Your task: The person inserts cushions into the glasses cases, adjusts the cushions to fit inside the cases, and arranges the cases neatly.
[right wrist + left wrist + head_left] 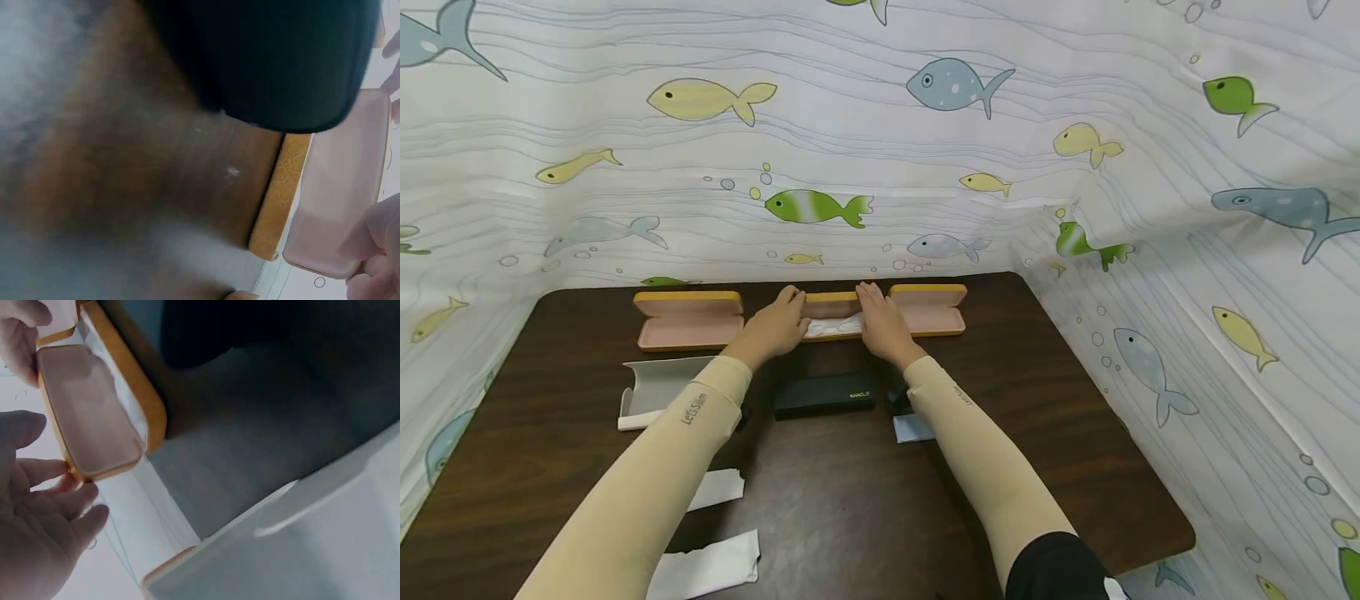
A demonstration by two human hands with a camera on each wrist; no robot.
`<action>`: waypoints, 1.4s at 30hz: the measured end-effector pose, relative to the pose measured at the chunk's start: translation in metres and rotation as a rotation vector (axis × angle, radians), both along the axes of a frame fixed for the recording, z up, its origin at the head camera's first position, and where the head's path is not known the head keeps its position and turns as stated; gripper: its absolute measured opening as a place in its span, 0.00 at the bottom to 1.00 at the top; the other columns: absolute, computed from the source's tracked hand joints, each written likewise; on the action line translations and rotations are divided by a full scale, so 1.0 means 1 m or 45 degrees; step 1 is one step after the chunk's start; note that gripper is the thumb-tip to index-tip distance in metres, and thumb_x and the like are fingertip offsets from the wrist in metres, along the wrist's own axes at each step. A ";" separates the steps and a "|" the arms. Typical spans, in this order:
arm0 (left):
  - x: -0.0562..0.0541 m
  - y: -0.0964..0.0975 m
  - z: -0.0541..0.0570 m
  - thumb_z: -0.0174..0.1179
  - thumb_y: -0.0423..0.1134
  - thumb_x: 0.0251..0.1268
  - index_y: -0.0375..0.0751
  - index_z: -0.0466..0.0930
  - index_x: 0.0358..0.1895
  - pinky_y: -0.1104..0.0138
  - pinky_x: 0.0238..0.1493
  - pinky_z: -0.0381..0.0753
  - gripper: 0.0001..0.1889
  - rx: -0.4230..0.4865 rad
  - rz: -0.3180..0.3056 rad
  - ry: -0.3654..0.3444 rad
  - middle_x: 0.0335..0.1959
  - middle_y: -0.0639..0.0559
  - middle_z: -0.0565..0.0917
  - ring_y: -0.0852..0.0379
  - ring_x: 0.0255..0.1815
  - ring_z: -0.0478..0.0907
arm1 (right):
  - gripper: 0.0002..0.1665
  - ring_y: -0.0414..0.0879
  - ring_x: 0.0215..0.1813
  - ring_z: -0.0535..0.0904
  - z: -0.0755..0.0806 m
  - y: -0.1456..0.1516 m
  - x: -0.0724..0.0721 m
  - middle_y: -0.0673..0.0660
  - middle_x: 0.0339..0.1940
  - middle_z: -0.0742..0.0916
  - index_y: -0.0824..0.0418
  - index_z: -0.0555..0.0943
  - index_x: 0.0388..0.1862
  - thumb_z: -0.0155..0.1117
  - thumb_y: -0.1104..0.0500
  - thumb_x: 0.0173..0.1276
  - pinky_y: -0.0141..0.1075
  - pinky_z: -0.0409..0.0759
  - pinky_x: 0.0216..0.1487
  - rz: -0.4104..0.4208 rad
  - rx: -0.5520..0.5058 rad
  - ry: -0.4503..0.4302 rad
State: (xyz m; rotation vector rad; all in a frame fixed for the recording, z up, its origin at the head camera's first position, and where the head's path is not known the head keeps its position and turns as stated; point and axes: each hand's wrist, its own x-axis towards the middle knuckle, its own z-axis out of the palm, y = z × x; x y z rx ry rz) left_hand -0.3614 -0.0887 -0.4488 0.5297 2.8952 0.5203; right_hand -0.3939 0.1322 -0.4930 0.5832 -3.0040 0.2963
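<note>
An orange-edged glasses case (833,304) with a pink lining stands with its lid raised at the far side of the table. Folded white material (833,327) lies in its base. My left hand (778,321) holds the left end of this case, its bent fingers at the lid corner (87,469). At the opposite end, my right hand (883,323) pinches the lid, with the thumb on the pink inner face (340,181). Similar cases stand to either side, one left (688,321) and one right (931,310), both with lids up.
A black case with gold lettering (823,395) lies below the hands. Left of it is an opened grey case (658,387), partly behind my forearm. White pieces (718,487) lie nearer me, and a pale blue piece (913,428) sits beside my right forearm. A fish-print curtain (820,150) borders the table.
</note>
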 end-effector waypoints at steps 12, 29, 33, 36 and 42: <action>0.018 -0.003 -0.023 0.50 0.41 0.80 0.25 0.59 0.74 0.49 0.49 0.81 0.29 0.027 0.011 0.029 0.73 0.33 0.60 0.40 0.47 0.80 | 0.38 0.52 0.83 0.49 -0.011 0.004 0.027 0.60 0.83 0.59 0.66 0.56 0.81 0.53 0.69 0.76 0.50 0.54 0.79 0.058 0.014 -0.062; 0.031 -0.009 -0.031 0.50 0.44 0.81 0.24 0.54 0.77 0.43 0.75 0.58 0.33 -0.090 -0.115 -0.149 0.79 0.28 0.51 0.32 0.78 0.56 | 0.37 0.49 0.84 0.44 -0.014 0.006 0.039 0.56 0.85 0.52 0.63 0.52 0.83 0.49 0.66 0.79 0.50 0.48 0.81 0.113 -0.023 -0.340; 0.031 -0.011 -0.029 0.50 0.44 0.81 0.24 0.54 0.77 0.43 0.75 0.57 0.33 -0.049 -0.129 -0.169 0.80 0.28 0.49 0.32 0.78 0.55 | 0.36 0.50 0.84 0.46 -0.012 0.008 0.038 0.57 0.84 0.53 0.64 0.54 0.82 0.50 0.65 0.78 0.50 0.49 0.81 0.118 -0.062 -0.342; 0.031 -0.014 -0.027 0.50 0.43 0.81 0.25 0.56 0.77 0.43 0.76 0.56 0.32 -0.004 -0.146 -0.152 0.80 0.28 0.51 0.32 0.78 0.54 | 0.35 0.49 0.84 0.46 -0.010 0.009 0.037 0.57 0.84 0.54 0.64 0.55 0.82 0.49 0.64 0.80 0.49 0.48 0.81 0.111 -0.102 -0.354; 0.036 -0.025 -0.012 0.51 0.41 0.81 0.27 0.63 0.74 0.42 0.73 0.61 0.28 0.129 -0.152 -0.043 0.74 0.30 0.66 0.33 0.74 0.62 | 0.33 0.50 0.83 0.50 -0.002 0.009 0.039 0.57 0.84 0.57 0.63 0.55 0.82 0.46 0.64 0.82 0.46 0.47 0.81 0.075 -0.194 -0.347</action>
